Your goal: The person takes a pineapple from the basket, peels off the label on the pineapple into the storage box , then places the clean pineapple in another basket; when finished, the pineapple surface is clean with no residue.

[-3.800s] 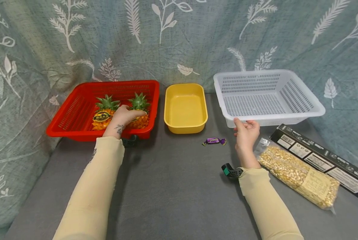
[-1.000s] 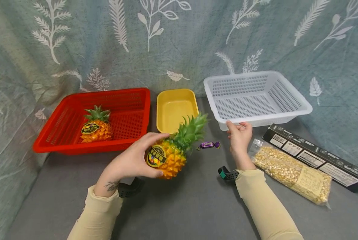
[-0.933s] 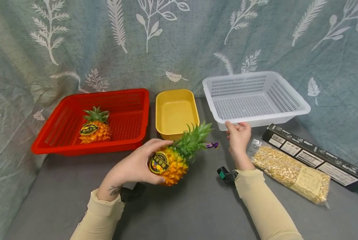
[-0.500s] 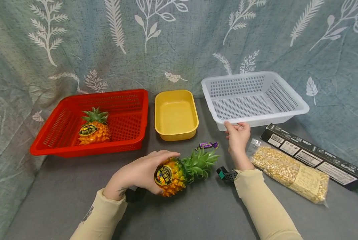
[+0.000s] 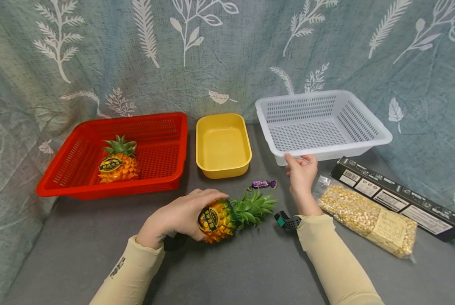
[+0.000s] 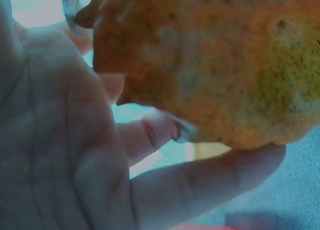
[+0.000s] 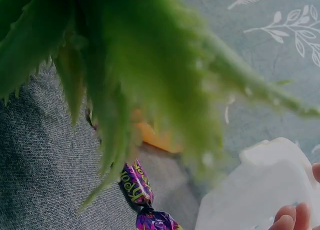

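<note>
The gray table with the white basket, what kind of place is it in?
Probably an indoor spot set up for work; which room, I can't tell. There's a gray table, a leaf-print cloth hanging behind it, and a white basket set out on top.

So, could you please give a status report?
Left hand grips pineapple; right hand pinches white basket's rim. Purple-wrapped candy close by, just beyond crown.

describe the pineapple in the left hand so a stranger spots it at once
On the dark grey table, look in front of the rectangular yellow plastic tub. There the left hand grips an orange pineapple with a round black label, its green crown pointing right. The other pineapple sits in the red plastic basket; only this one is held.
</note>
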A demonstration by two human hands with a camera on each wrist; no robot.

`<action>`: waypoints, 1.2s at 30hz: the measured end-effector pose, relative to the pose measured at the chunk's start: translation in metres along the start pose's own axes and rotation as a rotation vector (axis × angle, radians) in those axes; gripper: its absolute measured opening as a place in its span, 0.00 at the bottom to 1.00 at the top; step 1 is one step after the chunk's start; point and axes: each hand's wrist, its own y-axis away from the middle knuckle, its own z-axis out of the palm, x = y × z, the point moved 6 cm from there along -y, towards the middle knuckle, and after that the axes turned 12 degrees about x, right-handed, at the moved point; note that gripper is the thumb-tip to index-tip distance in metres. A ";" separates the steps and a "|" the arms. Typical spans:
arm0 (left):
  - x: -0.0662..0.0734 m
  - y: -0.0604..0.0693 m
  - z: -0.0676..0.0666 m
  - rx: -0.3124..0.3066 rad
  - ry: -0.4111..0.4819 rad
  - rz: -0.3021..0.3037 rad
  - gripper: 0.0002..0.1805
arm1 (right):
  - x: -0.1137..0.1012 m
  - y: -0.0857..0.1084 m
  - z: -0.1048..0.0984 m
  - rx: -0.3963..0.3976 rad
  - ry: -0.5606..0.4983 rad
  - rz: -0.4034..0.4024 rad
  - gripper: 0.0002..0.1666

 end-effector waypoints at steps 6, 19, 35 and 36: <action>-0.003 0.002 0.000 -0.025 0.033 -0.034 0.56 | 0.000 0.000 0.000 -0.018 0.027 0.003 0.20; -0.007 0.000 -0.002 -0.047 0.074 -0.108 0.57 | -0.018 0.035 0.025 -0.881 0.732 -0.137 0.25; -0.019 0.018 0.004 0.166 0.217 -0.074 0.56 | -0.021 0.104 0.033 -1.403 1.044 -0.580 0.38; -0.022 0.022 0.007 0.211 0.255 -0.075 0.56 | -0.021 0.104 0.033 -1.403 1.042 -0.591 0.36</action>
